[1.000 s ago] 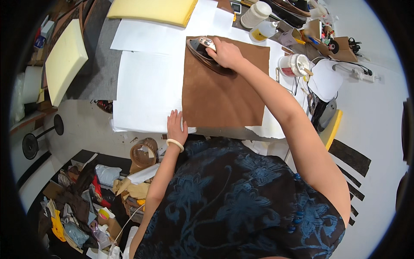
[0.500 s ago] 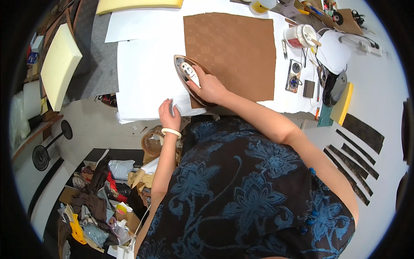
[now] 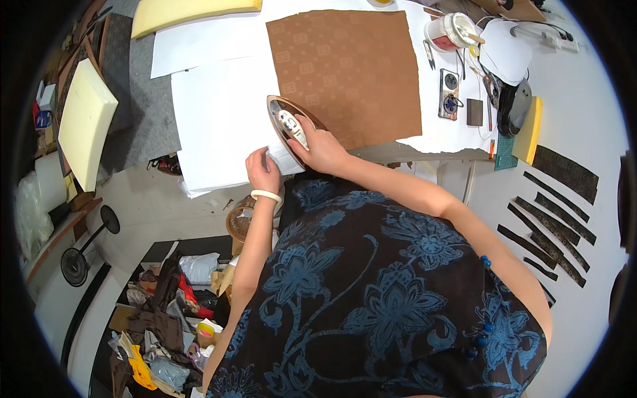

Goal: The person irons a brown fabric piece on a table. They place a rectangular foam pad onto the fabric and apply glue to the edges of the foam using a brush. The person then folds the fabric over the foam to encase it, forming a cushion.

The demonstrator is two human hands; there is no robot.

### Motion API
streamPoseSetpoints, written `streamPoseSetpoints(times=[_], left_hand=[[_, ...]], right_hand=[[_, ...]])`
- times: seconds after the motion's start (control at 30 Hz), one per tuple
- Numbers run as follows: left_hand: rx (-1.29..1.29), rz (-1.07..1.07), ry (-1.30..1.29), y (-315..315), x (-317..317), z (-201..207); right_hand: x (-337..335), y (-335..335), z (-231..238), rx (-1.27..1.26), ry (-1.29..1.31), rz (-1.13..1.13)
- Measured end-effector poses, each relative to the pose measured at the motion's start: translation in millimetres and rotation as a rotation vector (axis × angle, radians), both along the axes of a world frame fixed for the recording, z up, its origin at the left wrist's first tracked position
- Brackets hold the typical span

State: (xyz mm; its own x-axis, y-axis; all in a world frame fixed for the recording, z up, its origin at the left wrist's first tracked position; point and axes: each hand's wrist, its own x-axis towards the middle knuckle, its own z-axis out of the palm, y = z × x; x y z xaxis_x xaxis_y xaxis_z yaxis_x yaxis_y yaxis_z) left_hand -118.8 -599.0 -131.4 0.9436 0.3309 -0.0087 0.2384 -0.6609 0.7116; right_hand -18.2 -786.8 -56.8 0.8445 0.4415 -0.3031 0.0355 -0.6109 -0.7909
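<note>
My right hand grips the handle of a clothes iron, its tip pointing away and a little left. The iron lies over the near left edge of a brown patterned sheet, hiding that corner. Beside it, at the table's front edge, my left hand rests on white paper. Its fingers are stretched and the thumb stands apart, with nothing seen in its grasp. A pale, creased strip shows between the left hand and the iron.
At the right stand an open white tub, a small metal device and a black rounded object. Yellow foam lies at the back. Dark strips hang at right. A scrap-filled bin sits lower left.
The view has turned slightly. Against the brown sheet, the iron in my right hand has moved nearer the front edge. My left hand stays on the paper.
</note>
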Motion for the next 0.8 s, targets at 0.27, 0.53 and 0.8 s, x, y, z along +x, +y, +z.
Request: streamPoseSetpoints(times=[0.27, 0.53, 0.8], left_hand=[[0.285, -0.665, -0.024, -30.3, -4.2, -15.3], [0.550, -0.522, 0.545, 35.2, -60.7, 12.8], [0.376, -0.250, 0.193, 37.7, -43.8, 19.9]], right_hand=[[29.5, -57.1, 28.9, 0.098, 0.040, -0.255], [60.2, -85.3, 33.0, -0.025, 0.048, 0.032], [58.1, -62.6, 43.3, -0.236, -0.132, 0.395]])
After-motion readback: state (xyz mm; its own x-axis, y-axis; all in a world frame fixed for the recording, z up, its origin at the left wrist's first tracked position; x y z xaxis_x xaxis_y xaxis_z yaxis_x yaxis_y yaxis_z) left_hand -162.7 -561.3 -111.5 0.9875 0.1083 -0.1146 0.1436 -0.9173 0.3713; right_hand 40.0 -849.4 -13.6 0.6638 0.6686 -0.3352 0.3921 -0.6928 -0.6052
